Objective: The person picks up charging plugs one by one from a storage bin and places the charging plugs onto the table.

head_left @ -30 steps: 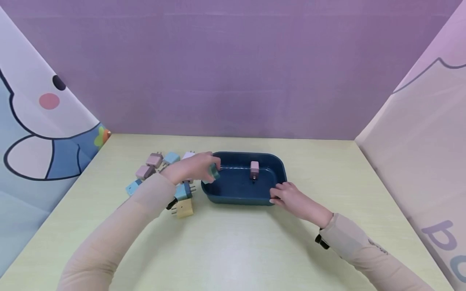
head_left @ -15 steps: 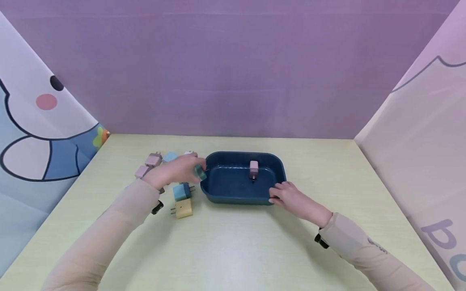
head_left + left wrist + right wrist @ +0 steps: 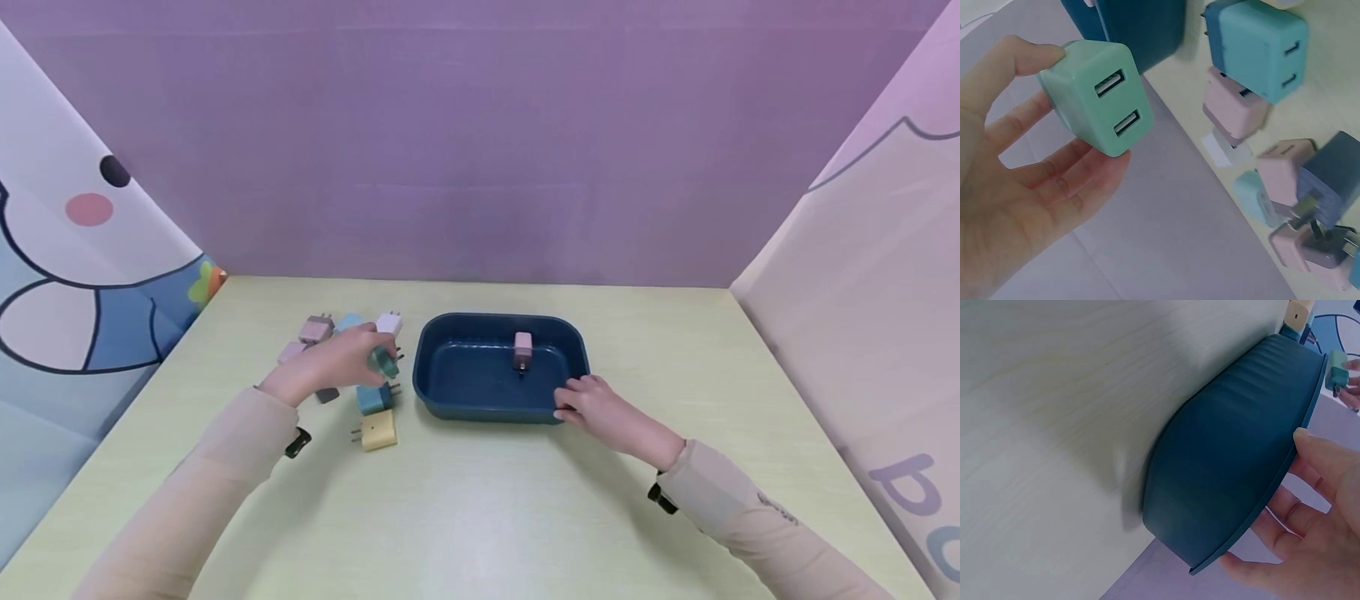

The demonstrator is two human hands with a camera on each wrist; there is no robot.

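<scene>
My left hand (image 3: 330, 360) pinches a green USB charger (image 3: 1075, 94) between thumb and fingers, its two ports facing the left wrist camera. The hand is raised over a cluster of chargers, left of a dark blue plastic basin (image 3: 487, 412). At the basin's near right corner, my right hand (image 3: 606, 410) grips the rim, thumb on the outer wall in the right wrist view. Inside the basin lies one pink charger (image 3: 523, 343). Beneath the left hand is a blue charger (image 3: 371, 400), and a yellow charger (image 3: 378, 431) lies nearer me. The left hand hides part of the cluster.
Other chargers lie on the pale table (image 3: 480, 508): a white charger (image 3: 389, 323), a light blue charger (image 3: 349, 322) and a pinkish charger (image 3: 316, 328) at the back. Behind the table rises a purple backdrop (image 3: 480, 150); printed cloth hangs at both sides.
My left hand has drawn back leftward from the basin's left rim to above the cluster, still holding the green charger. The right hand keeps its place on the rim.
</scene>
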